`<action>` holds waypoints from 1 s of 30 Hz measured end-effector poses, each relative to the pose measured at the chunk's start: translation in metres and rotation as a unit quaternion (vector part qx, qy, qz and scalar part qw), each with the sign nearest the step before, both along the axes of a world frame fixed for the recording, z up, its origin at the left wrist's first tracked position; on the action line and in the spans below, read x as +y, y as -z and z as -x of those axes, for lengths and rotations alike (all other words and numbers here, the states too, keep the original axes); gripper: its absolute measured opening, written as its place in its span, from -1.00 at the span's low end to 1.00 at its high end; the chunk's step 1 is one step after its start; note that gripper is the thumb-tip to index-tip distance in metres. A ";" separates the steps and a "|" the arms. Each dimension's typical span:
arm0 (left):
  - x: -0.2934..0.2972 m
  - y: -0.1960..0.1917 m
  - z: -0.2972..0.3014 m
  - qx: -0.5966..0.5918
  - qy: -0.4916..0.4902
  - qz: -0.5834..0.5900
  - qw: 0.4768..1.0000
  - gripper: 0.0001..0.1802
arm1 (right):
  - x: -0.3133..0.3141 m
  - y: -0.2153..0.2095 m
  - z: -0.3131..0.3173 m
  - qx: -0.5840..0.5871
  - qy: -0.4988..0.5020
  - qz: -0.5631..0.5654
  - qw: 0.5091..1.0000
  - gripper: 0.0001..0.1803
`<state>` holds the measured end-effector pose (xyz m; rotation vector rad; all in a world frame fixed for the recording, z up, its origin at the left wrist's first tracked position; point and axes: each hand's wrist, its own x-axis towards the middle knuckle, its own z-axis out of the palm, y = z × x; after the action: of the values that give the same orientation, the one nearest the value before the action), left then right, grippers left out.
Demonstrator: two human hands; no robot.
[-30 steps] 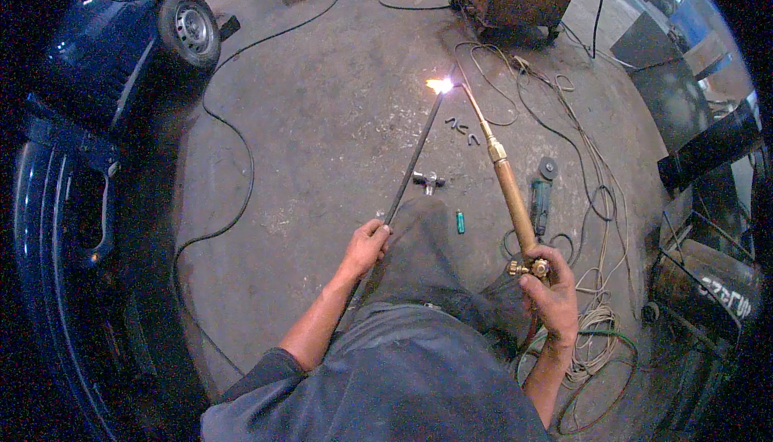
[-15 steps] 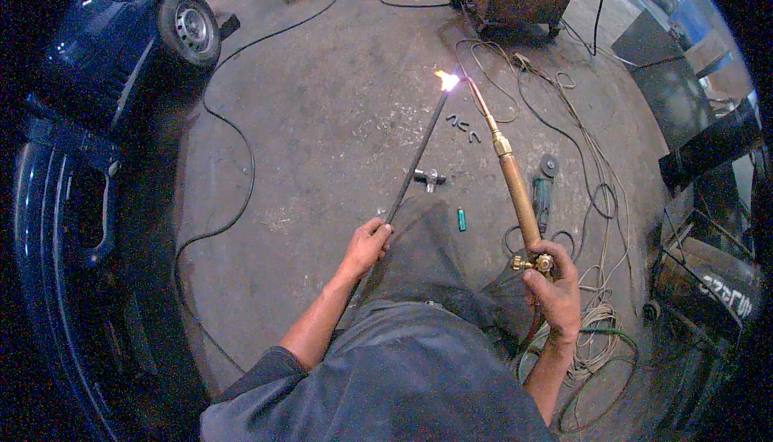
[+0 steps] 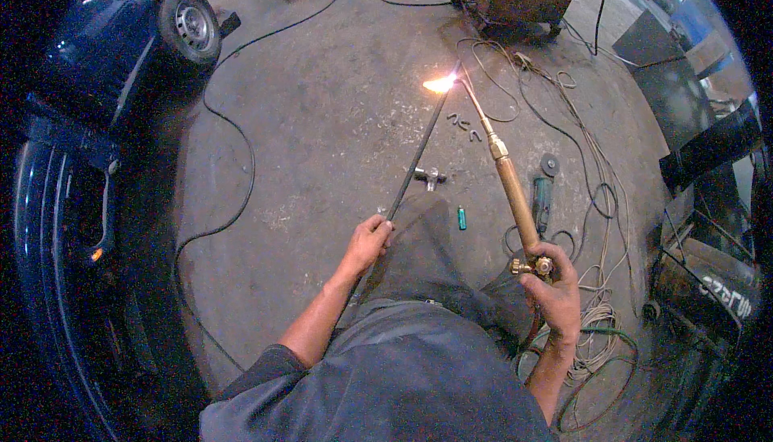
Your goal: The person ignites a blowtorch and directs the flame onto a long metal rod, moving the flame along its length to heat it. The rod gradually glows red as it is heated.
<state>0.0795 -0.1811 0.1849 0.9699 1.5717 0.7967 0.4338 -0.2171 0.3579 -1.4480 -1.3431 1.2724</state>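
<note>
The right hand [image 3: 554, 287] is closed around the valve end of a brass gas torch [image 3: 515, 200]; the left hand [image 3: 369, 242] grips the near end of a dark metal rod [image 3: 417, 162]. Both slant away over the concrete floor [image 3: 322, 136], past a green lighter [image 3: 462, 217], meeting at the flame [image 3: 440, 84].

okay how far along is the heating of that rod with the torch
Done: the torch is lit, its flame burning. In hand: the left hand holds the dark metal rod with its far tip in the flame, the right hand at the torch valves. Left: the rod looks straight and unaltered; no bend or join shows yet.
</note>
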 end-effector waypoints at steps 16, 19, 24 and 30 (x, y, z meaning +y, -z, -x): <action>-0.001 0.011 0.007 -0.031 -0.019 -0.006 0.999 -0.69 | -0.004 -0.014 0.016 -0.046 0.059 0.029 0.997 -0.17; -0.001 0.002 0.004 -0.015 -0.009 0.002 1.000 -0.68 | -0.004 -0.015 0.015 -0.055 0.079 0.055 0.994 -0.21; -0.002 0.001 0.003 -0.012 -0.015 -0.005 1.000 -0.67 | -0.006 -0.004 0.015 -0.058 0.081 0.015 0.995 -0.26; -0.002 -0.009 0.001 -0.009 -0.024 -0.005 1.000 -0.66 | -0.005 -0.002 0.012 -0.083 0.087 0.024 0.992 -0.30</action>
<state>0.0784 -0.1835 0.1939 0.9340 1.5821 0.8447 0.4216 -0.2222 0.3597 -1.6977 -1.2671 1.0976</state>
